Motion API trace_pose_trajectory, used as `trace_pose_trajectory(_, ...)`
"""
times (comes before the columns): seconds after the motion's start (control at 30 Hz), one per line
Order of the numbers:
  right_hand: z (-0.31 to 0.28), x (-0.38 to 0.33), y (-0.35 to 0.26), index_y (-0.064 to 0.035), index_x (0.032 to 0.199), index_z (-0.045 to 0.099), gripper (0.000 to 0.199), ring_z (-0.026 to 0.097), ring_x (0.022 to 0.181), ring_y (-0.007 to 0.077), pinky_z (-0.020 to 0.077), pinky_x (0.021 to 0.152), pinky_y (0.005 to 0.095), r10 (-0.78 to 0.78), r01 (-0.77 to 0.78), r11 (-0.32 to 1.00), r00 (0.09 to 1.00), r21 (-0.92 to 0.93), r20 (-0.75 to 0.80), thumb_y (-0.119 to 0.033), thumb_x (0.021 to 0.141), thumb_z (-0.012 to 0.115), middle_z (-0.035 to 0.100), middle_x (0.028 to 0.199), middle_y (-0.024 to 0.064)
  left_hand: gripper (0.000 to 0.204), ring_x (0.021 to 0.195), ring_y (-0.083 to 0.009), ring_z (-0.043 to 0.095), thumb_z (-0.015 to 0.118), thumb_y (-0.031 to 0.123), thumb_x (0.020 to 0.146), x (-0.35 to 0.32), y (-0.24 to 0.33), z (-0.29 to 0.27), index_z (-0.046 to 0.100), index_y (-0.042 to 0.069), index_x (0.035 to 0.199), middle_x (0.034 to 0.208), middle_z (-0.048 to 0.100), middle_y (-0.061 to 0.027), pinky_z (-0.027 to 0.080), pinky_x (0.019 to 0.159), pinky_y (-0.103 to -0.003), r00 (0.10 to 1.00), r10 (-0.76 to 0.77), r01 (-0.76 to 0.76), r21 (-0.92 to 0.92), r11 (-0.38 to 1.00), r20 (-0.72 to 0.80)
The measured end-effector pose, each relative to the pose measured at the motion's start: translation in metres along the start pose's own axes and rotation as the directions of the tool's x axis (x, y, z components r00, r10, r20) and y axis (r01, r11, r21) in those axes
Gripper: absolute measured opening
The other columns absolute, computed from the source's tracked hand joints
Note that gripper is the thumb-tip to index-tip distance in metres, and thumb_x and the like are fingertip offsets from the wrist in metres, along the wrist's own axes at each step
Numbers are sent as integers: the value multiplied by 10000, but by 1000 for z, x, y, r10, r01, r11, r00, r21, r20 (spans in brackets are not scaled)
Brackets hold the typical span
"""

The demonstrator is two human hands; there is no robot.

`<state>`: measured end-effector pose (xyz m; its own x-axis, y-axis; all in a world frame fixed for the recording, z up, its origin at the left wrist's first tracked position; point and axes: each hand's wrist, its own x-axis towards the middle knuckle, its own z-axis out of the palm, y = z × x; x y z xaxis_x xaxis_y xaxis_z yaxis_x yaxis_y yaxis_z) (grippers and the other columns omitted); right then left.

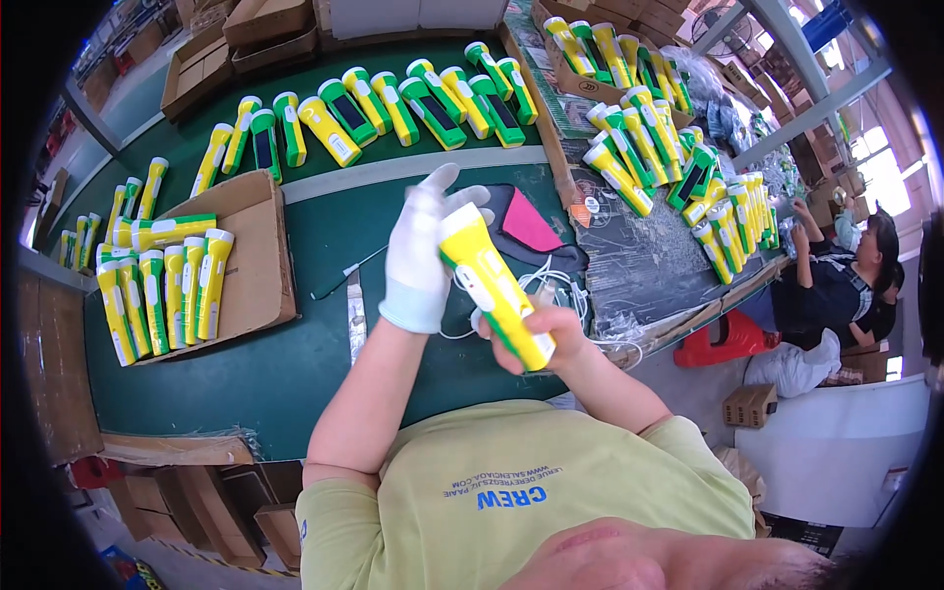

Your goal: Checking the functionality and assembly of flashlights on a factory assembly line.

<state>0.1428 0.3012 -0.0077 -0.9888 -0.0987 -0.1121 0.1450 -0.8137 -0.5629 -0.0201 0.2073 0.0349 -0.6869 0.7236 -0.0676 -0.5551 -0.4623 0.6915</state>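
Observation:
A yellow and green flashlight (492, 285) with a white head is held in front of my chest, its head tilted up and to the left. My right hand (543, 339) is wrapped round the tail end of it. My left hand (417, 258), in a white glove, is raised beside the flashlight's head with the fingers stretched apart; I cannot tell whether it touches the head. Just beyond the flashlight lie a pink and black cloth item (531, 221) and a coiled white cable (565, 290), partly hidden by my right hand.
On the left stands a cardboard tray (258, 261) with several flashlights. A row of flashlights (324, 130) runs along the green table's far side. More flashlights (639, 147) crowd the right-hand bench near a cardboard box (580, 84). Another person (836, 275) sits at the far right.

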Motion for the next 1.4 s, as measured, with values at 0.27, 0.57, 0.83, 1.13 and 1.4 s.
trace_pose_trajectory(0.27,0,-19,-80,50,1217,489,438,648,679,211,533,598,335,-625,540,779,704,-318,-336,-250,905,553,638,945,157,593,1061,-261,553,477,390,986,7,-13,-43,344,17,1428,1345,485,-190,472,844,-343,990,-143,144,-193,970,20)
trace_pose_trajectory(0.57,-8,-36,-90,-19,1160,547,514,618,587,328,466,509,404,-437,-35,-563,861,-826,261,-303,774,731,597,666,116,781,847,-183,617,645,279,895,-14,-15,2,200,28,1486,1382,441,-183,508,708,-244,928,79,-217,355,909,364)
trace_pose_trajectory(0.83,-18,-33,-48,-22,1184,538,385,611,802,102,489,715,282,-328,107,619,935,-778,-133,-205,872,671,642,933,37,536,707,-46,527,585,277,936,12,-1,36,453,10,1381,1075,605,-50,420,548,-168,965,-127,-11,517,856,230)
trace_pose_trajectory(1.13,-19,-26,-37,-22,1207,524,420,646,825,160,494,731,295,-306,88,553,946,-829,-104,-210,866,682,653,945,53,551,859,-80,606,732,196,821,15,-5,24,539,-3,1297,1068,637,-50,503,684,-204,968,-171,54,512,857,185)
trace_pose_trajectory(1.4,-42,-7,-67,-128,1146,546,477,675,848,291,528,652,398,-463,40,-363,860,-931,217,-317,751,733,664,999,67,668,914,-281,679,875,151,587,-17,6,41,607,62,1191,1026,685,-116,527,811,-340,691,-75,-662,671,334,719)
